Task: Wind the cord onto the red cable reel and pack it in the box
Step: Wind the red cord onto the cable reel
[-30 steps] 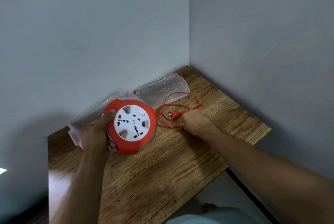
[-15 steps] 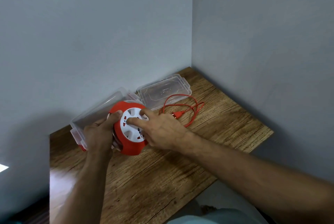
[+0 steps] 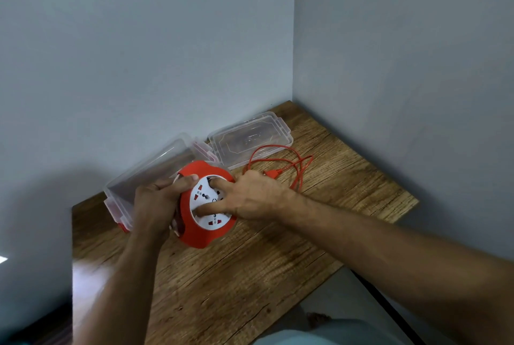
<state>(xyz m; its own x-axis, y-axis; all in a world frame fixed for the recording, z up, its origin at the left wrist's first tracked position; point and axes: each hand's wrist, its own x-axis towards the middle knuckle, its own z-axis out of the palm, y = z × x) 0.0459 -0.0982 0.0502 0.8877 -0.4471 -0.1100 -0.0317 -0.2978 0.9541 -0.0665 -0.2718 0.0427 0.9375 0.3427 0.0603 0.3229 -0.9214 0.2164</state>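
Since the frame a second ago, the right hand (image 3: 251, 196) has left the loose cord (image 3: 281, 160) and come across onto the red cable reel (image 3: 204, 207), where two of its fingers (image 3: 205, 209) press into the white socket face, one near the top and one lower down, the rest curled. From the head camera, the only view, the left hand (image 3: 157, 207) is clamped around the reel's left rim, thumb laid over the top edge, holding the reel tilted on edge above the wooden table (image 3: 250, 275). Just behind the reel and partly hidden by it and the left hand lies the clear plastic box (image 3: 151, 170) with red clips, open and against the wall. Its clear lid (image 3: 250, 137) lies flat beside it toward the corner. Unwound cord sits in loose loops on the table right of the reel, one loop overlapping the lid's near edge, with the red plug (image 3: 274, 173) just beyond the right hand's knuckles. Grey walls close the table's far and right sides.
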